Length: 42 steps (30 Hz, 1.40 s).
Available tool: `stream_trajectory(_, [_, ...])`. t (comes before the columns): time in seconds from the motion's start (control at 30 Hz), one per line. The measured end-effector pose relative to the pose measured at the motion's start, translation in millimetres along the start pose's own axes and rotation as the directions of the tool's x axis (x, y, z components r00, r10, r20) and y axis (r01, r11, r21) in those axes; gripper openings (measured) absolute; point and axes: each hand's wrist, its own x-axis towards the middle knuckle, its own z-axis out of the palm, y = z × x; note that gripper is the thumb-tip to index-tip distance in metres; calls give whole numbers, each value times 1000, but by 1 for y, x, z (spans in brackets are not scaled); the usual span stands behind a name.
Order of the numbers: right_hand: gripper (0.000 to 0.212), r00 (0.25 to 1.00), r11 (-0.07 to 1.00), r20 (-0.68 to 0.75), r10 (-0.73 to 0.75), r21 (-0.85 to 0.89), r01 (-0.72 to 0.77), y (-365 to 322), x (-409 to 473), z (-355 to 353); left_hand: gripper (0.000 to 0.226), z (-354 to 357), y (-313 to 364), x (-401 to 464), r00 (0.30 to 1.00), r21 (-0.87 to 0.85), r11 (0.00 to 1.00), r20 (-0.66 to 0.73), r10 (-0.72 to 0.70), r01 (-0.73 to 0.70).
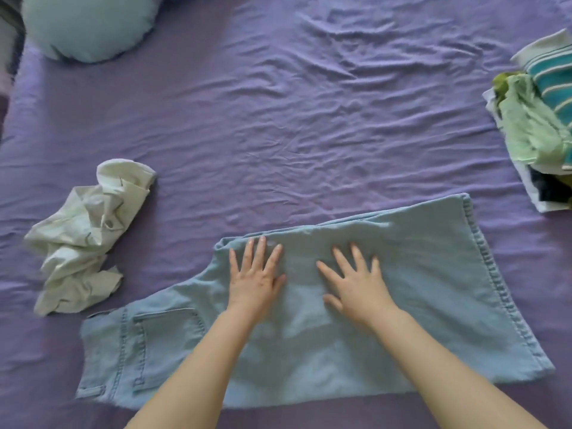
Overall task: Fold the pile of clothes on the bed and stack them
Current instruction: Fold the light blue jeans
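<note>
Two hands lie flat on a pair of pale blue jeans (309,329) spread near the front edge of the bed (278,119) — the left hand (255,274) by the fold toward the far side, the right hand (356,283) just beside it, both with fingers straight and splayed, pressing and gripping nothing. The jeans look already doubled over, waistband and back pocket toward the left, hem with its heavy stitched seam toward the right.

Denim like this is thick and fairly stiff for cloth; I'd guess it holds a crease well, weighs more than the rest and won't slide much on the sheet. The sensible places to take hold seem to be the hem end or the waistband, where the seams give the fingers something firm.

The bed's purple sheet is thin and rippled with fine wrinkles. Toward the left edge sits a crumpled white garment (83,239) — soft, light, limp, not yet folded. At the right edge a stack of folded clothes (535,125) shows mint green and teal stripes. A round, pale blue cushion (89,26) rests at the far left corner.
</note>
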Motion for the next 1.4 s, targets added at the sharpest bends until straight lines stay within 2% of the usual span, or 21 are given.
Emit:
stream_trajectory(0.07, [69,998,999,13,-53,-10,53,-28,22,-6,58,-9,-31,7,996,-135,989,-49,-73,66])
stream_trajectory(0.17, [71,999,1000,31,-22,-19,23,-60,43,-14,39,-19,-85,22,976,-384,909,-77,-202,158])
stream_trajectory(0.23, [72,1000,1000,-4,20,-12,-21,-75,50,-15,29,-22,-115,30,988,-445,884,20,-154,147])
stream_trajectory(0.33, [71,996,999,-73,48,-21,-49,-90,55,-10,23,-27,-138,42,986,-515,853,166,1,86])
stream_trajectory(0.4, [69,993,996,-81,87,-12,-88,-95,60,-6,16,-27,-143,52,992,-510,855,117,-38,93])
stream_trajectory(0.53, [64,985,986,-33,168,17,-167,-83,90,-12,20,-13,-131,64,983,-431,885,37,-180,178])
stream_trajectory(0.63, [66,974,981,-111,195,-2,-196,-82,93,-17,26,-5,-112,52,956,-451,869,-98,-276,205])
stream_trajectory(0.7, [67,970,994,-224,94,-24,-102,-103,75,-6,31,-4,-109,32,909,-537,817,-204,-365,207])
stream_trajectory(0.73, [66,972,999,-235,13,-32,-22,-119,63,1,30,-1,-109,17,885,-558,806,-252,-392,198])
stream_trajectory(0.8, [62,983,994,-163,-87,-74,76,-149,48,18,26,13,-113,-14,883,-550,818,-285,-373,168])
stream_trajectory(0.87, [65,998,998,-66,-20,-67,16,-165,56,28,26,30,-122,-44,934,-503,854,-225,-276,131])
stream_trajectory(0.93, [68,995,996,-66,70,-55,-73,-173,76,26,40,44,-138,-66,977,-443,883,-64,-205,156])
stream_trajectory(1.03, [69,988,987,-48,144,-69,-147,-187,91,14,58,58,-173,-87,955,-314,902,84,-285,297])
stream_trajectory(1.13, [66,990,985,-21,141,-93,-143,-214,75,14,67,60,-209,-109,872,-314,813,177,-457,490])
stream_trajectory(1.27, [69,999,998,38,-4,-56,7,-270,42,32,81,64,-243,-134,799,-379,709,178,-575,595])
stream_trajectory(1.33, [69,997,999,77,-18,-37,21,-295,33,39,92,70,-257,-145,708,-460,575,193,-679,677])
stream_trajectory(1.4, [68,995,999,95,-3,-32,6,-315,26,43,100,79,-272,-152,619,-611,343,321,-717,713])
